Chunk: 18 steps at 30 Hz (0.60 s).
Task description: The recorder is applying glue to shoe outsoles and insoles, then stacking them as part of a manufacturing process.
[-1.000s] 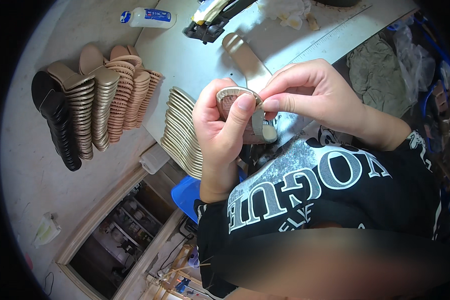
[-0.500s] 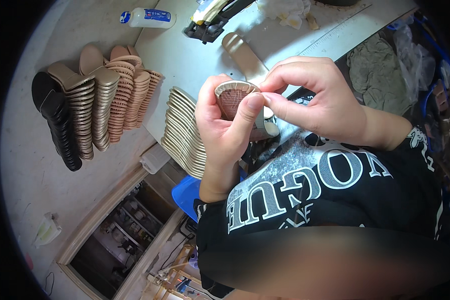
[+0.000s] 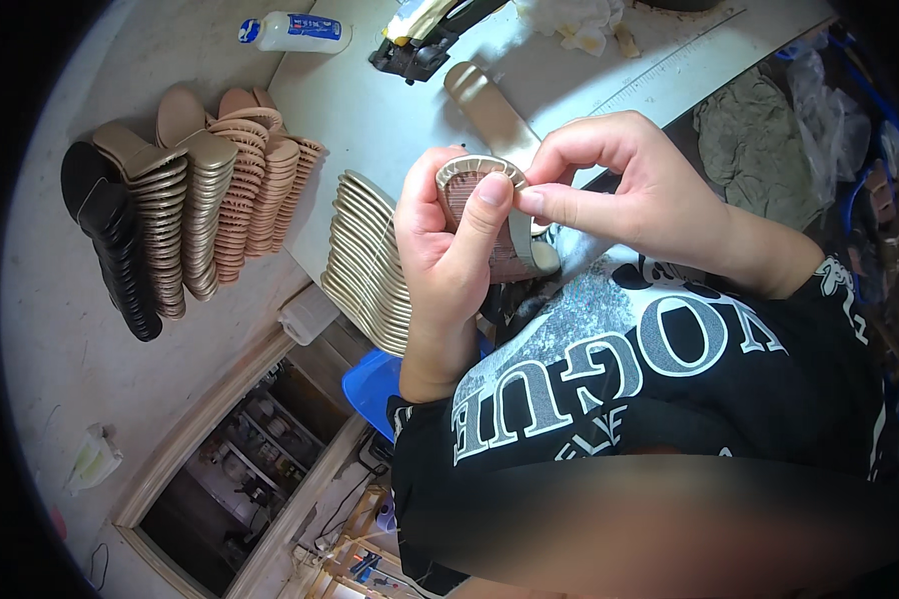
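Note:
A shoe insole (image 3: 509, 235) is held up in front of my chest, its brown underside showing and its gold covering folded in pleats over the rounded end. My left hand (image 3: 438, 235) wraps round it, with the thumb pressed on the underside near that end. At the right side of the rim, the thumb and index finger of my right hand (image 3: 624, 190) pinch the gold fold. Behind my hands, another gold insole (image 3: 484, 105) lies on the white table (image 3: 370, 125). Close to my left wrist stands a row of stacked gold insoles (image 3: 360, 265).
Further left are more stacks: black insoles (image 3: 120, 255), gold insoles (image 3: 160, 225) and pinkish insoles (image 3: 232, 195). A white bottle with a blue cap (image 3: 295, 33) and a black tool (image 3: 410, 60) lie at the back. Grey-green cloth (image 3: 754, 140) sits at right, a blue container (image 3: 370, 384) below my left forearm.
My left thumb has shifted up along the underside, and the insole has turned slightly in my hand. The right fingers stay pinched at its rim, a little lower.

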{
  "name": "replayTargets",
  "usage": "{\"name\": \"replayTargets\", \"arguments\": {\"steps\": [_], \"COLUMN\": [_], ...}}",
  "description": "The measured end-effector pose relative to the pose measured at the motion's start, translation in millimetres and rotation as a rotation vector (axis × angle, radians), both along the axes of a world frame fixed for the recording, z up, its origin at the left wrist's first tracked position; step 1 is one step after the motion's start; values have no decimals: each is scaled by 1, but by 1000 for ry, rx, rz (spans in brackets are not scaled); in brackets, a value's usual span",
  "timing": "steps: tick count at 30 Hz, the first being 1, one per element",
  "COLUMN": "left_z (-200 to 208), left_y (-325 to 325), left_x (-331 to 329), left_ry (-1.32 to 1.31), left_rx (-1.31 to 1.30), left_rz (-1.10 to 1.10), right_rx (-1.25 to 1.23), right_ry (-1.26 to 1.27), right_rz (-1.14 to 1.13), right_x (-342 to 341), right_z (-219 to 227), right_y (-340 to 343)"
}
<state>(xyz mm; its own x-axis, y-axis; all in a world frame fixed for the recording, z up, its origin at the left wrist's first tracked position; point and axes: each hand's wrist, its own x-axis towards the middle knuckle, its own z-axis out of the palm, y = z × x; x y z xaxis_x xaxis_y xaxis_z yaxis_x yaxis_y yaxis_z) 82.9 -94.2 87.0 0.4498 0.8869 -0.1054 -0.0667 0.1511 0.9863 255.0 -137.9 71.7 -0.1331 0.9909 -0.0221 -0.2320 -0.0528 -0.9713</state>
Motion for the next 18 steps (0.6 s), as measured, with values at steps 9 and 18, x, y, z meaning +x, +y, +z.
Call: {"name": "replayTargets", "arguments": {"steps": [9, 18], "left_z": [-7, -2], "left_y": [5, 1], "left_x": [-5, 7], "left_ry": [10, 82], "left_rx": [183, 200], "left_rz": [-161, -135], "right_rx": [388, 645], "right_ry": [-223, -589], "right_rz": [-106, -297], "right_x": [0, 6], "right_z": [-6, -12], "right_y": [3, 14]}}
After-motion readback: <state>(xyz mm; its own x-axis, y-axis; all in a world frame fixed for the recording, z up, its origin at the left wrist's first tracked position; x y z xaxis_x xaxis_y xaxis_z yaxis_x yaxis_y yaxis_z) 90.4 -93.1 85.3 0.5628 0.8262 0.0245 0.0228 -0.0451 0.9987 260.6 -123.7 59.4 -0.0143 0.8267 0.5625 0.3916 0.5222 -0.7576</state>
